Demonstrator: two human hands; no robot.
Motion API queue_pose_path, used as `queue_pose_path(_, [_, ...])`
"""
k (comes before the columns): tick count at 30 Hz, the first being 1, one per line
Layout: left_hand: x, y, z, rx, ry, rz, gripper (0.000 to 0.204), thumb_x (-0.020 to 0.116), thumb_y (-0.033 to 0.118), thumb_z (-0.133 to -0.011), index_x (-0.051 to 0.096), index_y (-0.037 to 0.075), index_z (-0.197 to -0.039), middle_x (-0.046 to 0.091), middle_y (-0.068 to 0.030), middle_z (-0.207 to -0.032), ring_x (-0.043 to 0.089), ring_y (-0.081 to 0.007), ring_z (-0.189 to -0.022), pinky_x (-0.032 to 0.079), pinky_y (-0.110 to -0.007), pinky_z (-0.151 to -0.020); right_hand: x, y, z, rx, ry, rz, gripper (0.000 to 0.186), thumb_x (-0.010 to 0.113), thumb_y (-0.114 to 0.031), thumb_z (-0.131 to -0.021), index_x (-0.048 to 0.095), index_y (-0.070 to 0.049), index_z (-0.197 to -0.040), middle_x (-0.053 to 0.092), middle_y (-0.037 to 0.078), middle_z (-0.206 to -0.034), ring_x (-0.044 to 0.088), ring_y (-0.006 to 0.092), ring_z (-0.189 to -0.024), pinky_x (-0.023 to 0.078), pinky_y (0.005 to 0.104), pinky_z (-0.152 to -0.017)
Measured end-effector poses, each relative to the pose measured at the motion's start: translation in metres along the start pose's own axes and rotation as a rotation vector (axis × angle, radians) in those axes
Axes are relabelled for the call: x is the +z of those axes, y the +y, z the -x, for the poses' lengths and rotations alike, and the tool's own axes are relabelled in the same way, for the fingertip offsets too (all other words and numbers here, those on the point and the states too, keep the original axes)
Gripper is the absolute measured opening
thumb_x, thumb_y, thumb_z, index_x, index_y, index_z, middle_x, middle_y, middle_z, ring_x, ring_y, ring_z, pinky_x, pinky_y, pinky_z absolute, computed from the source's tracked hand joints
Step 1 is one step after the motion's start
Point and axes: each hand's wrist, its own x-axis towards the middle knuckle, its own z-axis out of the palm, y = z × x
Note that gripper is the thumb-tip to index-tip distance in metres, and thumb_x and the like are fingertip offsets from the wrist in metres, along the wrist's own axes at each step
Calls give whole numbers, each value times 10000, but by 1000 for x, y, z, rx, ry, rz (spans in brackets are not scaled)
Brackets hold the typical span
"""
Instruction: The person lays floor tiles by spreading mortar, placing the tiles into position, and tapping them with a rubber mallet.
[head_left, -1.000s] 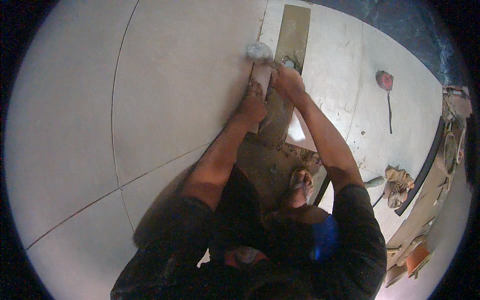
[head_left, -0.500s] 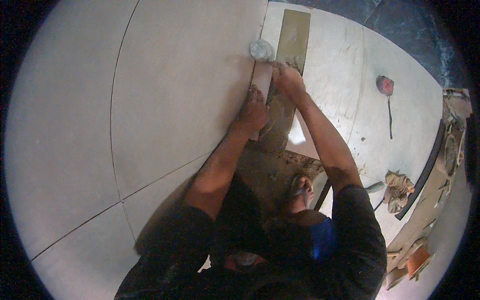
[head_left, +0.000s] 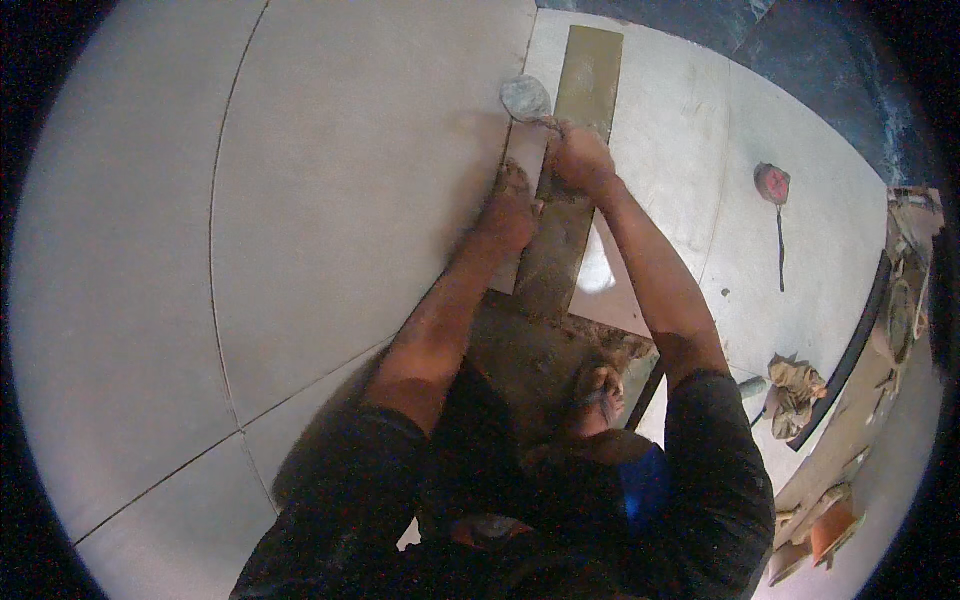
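A narrow pale tile strip lies lengthwise along the edge of the large pale tiles. My left hand grips this strip, fingers along its face and thumb at its right edge. My right hand is closed round the handle of a small trowel with a rounded grey blade. The blade is over the strip's far end, pointing left; whether it touches cannot be made out. Between the strip and a shiny pale piece runs a brown, mortar-like band. Beyond my right hand a flat tan strip continues the line.
Large pale tiles with dark joints cover the left. On the white surface at right lie a red tape measure with a dark strap and crumpled brown paper. A long black strip and debris line the far right. My bare foot is below.
The trowel blade has turned slightly, showing more of its flat face. My right hand has shifted a little. My left hand keeps its hold on the tile strip. The whole view has moved slightly.
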Motion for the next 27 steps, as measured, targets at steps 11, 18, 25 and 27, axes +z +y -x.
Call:
queue_pose_path(11, [19,-12,9,25,25,-43,702,409,372,-1025,345,-209,-1414,266,-379,-1538,140,-520,-1477,98,-540,-1242,-25,-31,1,-29,19,24,403,455,-364,-1017,637,-23,-1131,669,303,-1051,639,499,-987,500,555,-892])
queue_pose_path(18, [9,2,3,73,12,16,670,388,372,-1036,417,-207,-1374,289,-358,-1539,114,-528,-1480,74,-553,-1244,-37,-30,12,-37,-120,27,365,500,-316,-1002,631,-39,-1201,676,290,-1046,641,474,-1010,507,537,-895])
queue_pose_path(25, [0,0,-4,11,122,101,675,365,369,-1047,386,-211,-1390,264,-367,-1547,77,-529,-1486,34,-575,-1237,-12,-1,-3,-28,-62,32,401,537,-326,-985,608,-87,-1298,662,290,-1094,636,460,-1045,510,517,-930])
queue_pose_path(27, [-3,1,-4,28,-18,89,691,365,374,-1046,342,-206,-1421,252,-365,-1553,64,-520,-1493,27,-567,-1238,-21,-7,3,37,-93,-24,422,547,-337,-979,598,-94,-1320,606,293,-1230,576,473,-1158,471,529,-1004])
